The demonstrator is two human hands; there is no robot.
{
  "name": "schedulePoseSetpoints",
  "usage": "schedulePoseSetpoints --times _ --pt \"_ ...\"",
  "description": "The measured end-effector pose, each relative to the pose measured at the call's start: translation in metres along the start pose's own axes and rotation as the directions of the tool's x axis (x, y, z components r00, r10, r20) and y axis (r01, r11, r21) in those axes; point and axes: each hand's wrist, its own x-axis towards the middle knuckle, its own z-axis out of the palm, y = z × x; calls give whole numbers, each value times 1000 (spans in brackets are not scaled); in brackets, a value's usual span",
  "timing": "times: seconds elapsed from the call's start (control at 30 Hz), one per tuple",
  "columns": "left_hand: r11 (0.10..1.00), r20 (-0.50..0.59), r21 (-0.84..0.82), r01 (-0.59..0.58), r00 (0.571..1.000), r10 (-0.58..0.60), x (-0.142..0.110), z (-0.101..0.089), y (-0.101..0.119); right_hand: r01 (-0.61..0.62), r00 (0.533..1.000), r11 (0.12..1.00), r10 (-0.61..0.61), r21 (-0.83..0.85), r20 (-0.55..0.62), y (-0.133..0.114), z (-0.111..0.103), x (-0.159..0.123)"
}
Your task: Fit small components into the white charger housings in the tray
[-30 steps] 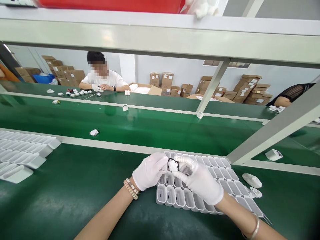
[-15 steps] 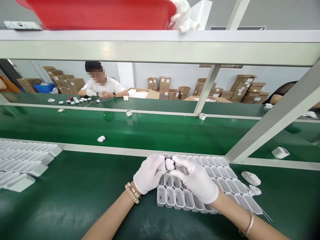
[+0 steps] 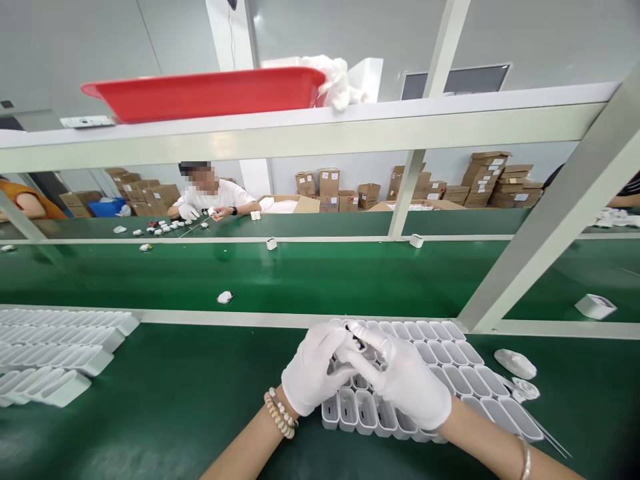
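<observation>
"Far left, from where we stand?"
"Rows of white cups (image 3: 70, 380), set at a slant on the green table (image 3: 190, 400)."
"Next along?"
"Red tub (image 3: 210, 93), one, up on the shelf (image 3: 350, 123). Below and beyond it, a co-worker (image 3: 213, 197) in a white top. Nearer, a white piece (image 3: 225, 298) on the green strip (image 3: 300, 283)."
"And the hands?"
"Beaded bracelet (image 3: 280, 413), then the left hand (image 3: 317, 367), gloved in white: fingers bent, gripping one side of a small dark-edged part (image 3: 358, 343)."
"Position of the part?"
"Between both hands, above a block of white bins (image 3: 367, 410); mostly hidden by the gloves."
"Right hand (image 3: 407, 380)?"
"White glove; fingers curled in, grasping the part's other side. Metal bangle (image 3: 526, 460) at the wrist."
"Far right?"
"White bundle (image 3: 516, 364), just beside the bins. Thin metal rods (image 3: 550, 433), near the bins' right edge. White box (image 3: 596, 307), on the strip."
</observation>
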Motion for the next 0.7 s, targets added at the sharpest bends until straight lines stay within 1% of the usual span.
schedulePoseSetpoints --times 0.03,0.07,0.1,0.13,0.2,0.23,0.3,0.33,0.4,0.5,0.57,0.6,0.7 --pt "1000 18 3 11 1000 -11 1 -2 -3 -11 999 1000 12 14 -31 1 -3 2" --pt "998 34 11 60 998 -60 1 -4 -9 -20 998 999 22 34 -57 3 -6 4" --pt "990 42 27 141 989 -142 0 -6 -15 -30 996 998 34 57 -78 6 -9 6" --pt "970 40 46 241 969 -243 -2 -7 -23 -45 994 996 52 77 -98 8 -13 8" --pt "899 20 71 432 901 -434 -9 -7 -41 -87 987 991 99 98 -127 15 -21 11" --pt "860 9 70 505 862 -507 -12 -5 -50 -108 983 990 120 96 -137 19 -25 11" --pt "796 14 52 603 797 -604 -18 2 -62 -136 976 988 147 77 -162 27 -36 12" --pt "766 35 35 641 766 -642 -20 5 -66 -142 974 988 151 61 -170 31 -42 14" --pt "719 113 -9 695 715 -690 -20 9 -68 -154 975 988 152 1 -159 37 -51 23" --pt "681 282 -60 730 667 -690 -14 7 -64 -175 980 978 161 -118 -114 44 -53 51" --pt "663 374 -62 746 634 -677 -9 3 -61 -194 979 963 178 -185 -100 51 -45 76" --pt "656 403 -57 753 618 -675 -8 1 -59 -207 977 954 191 -216 -95 55 -39 88" --pt "635 446 -41 771 583 -679 -5 0 -56 -264 965 908 251 -325 -82 69 -23 117"
